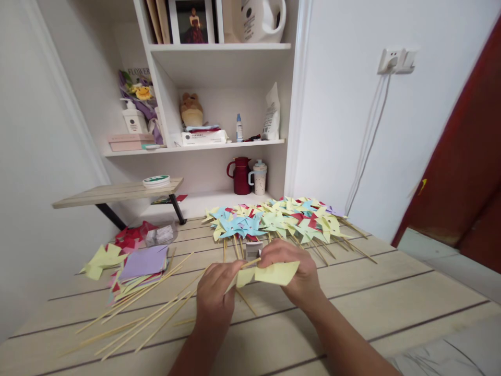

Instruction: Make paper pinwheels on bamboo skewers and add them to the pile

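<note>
My left hand (216,290) is closed around a thin wooden stick (251,262), a short length of which shows between my hands. My right hand (289,269) pinches a pale yellow paper pinwheel (277,273) at its middle, where the stick's end meets it. The fingers hide the exact joint. Just behind my hands stands a small grey box (254,250). Finished pinwheels (238,224) in yellow, blue, green and red lie in a pile beyond, their sticks pointing towards me.
Loose wooden sticks (146,324) lie to the left, beside a stack of coloured paper squares (144,262). A folded yellow pinwheel (102,260) and a clear plastic box (159,234) are near the table's left edge. Behind stand a small raised shelf (117,192) and a red jug (241,176).
</note>
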The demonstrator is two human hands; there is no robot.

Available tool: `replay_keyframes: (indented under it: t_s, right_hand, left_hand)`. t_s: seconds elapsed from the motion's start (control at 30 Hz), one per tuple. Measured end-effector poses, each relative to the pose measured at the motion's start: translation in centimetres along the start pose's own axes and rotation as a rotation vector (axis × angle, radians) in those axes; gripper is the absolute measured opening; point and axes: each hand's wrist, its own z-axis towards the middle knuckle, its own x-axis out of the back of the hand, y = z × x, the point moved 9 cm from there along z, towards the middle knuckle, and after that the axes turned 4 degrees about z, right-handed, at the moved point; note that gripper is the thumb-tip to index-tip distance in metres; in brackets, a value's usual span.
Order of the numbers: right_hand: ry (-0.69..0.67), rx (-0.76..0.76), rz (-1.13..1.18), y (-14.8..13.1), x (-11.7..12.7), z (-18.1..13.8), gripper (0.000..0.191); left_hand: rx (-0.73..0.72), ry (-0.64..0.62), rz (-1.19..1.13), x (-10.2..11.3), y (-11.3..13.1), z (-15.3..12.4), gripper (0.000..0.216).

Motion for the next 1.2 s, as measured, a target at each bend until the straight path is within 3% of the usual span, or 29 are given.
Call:
replay_keyframes:
  t_s: [0.77,1.2]
  right_hand:
    - [0.004,-0.017,-0.023,0.3,0.0,0.0,0.010]
    - [0.010,-0.024,-0.023,0.5,0.0,-0.1,0.010]
  left_hand:
    - [0.012,0.019,-0.026,0.2,-0.1,-0.1,0.037]
    - [0.102,-0.046,-0.094,-1.5,-2.1,-1.8,0.039]
